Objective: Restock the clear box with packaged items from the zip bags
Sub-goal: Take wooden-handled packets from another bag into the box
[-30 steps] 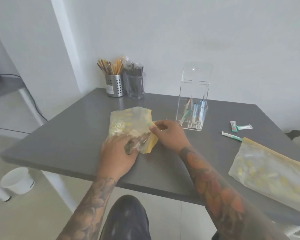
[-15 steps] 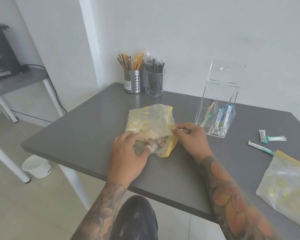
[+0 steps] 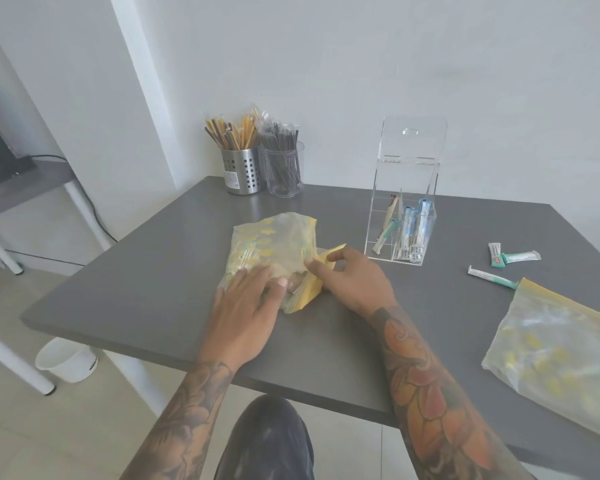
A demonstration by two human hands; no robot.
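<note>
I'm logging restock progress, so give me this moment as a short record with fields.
left hand: lies flat on the near zip bag
right hand: pinches that bag's yellow edge
clear box: lid up, a few packaged items inside
second zip bag: on the table at right, untouched
loose packets: right of the box

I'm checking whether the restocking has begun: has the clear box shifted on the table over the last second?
No. The clear box stands at the same spot on the grey table, right of the two utensil cups; only the camera moved.
</note>
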